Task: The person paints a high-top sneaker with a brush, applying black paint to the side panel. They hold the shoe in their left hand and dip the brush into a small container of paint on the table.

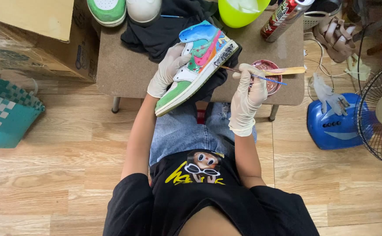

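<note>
Right hand (246,97): gloved, fingers pinched on a thin paintbrush (252,75) whose tip meets the sneaker's sole edge.
Left hand (168,67): gloved, clamped around the painted sneaker (197,65), holding it tilted over the low table (121,70).
Small bowl (267,76): just right of the sneaker, pinkish paint inside, a wooden stick across it.
Green bowl (239,12): beyond the sneaker, contents unclear.
Spray can (284,16): lying right of the green bowl.

Home shoe-painting corner — low table (125,74), floor fan (376,113), wood floor (55,175).
</note>
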